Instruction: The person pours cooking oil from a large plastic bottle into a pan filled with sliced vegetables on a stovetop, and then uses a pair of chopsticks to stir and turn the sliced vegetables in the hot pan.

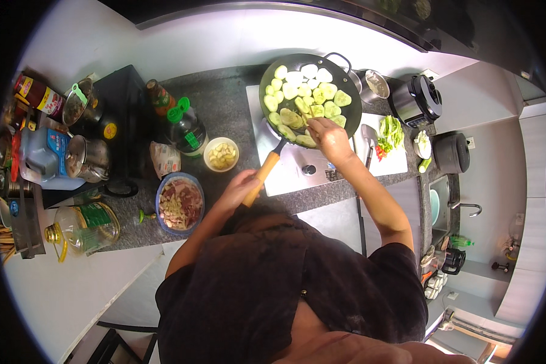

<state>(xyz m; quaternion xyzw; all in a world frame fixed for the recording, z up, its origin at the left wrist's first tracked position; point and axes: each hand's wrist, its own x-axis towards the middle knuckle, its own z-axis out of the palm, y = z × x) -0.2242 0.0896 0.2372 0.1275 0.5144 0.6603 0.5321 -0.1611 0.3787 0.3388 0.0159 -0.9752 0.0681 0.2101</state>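
A dark wok (354, 98) with pale green slices (293, 78), which look like cucumber, sits tilted over the white-topped stove (295, 170). My left hand (239, 187) grips the wok's wooden handle (265, 173). Over the near side of the wok, my right hand (330, 139) has its fingers closed around thin wooden chopsticks (305, 113), mostly hidden by the hand and blending with the slices. Most slices lie spread flat across the pan; a few overlap near the fingers.
Left of the stove stand a bowl of garlic cloves (221, 155), a bowl of sliced meat (180, 203), green-capped bottles (186, 132) and an oil jug (84, 227). Rightward are a white cutting board (396, 167) with chopped greens (391, 132), a spatula (369, 136) and an electric pressure cooker (416, 101).
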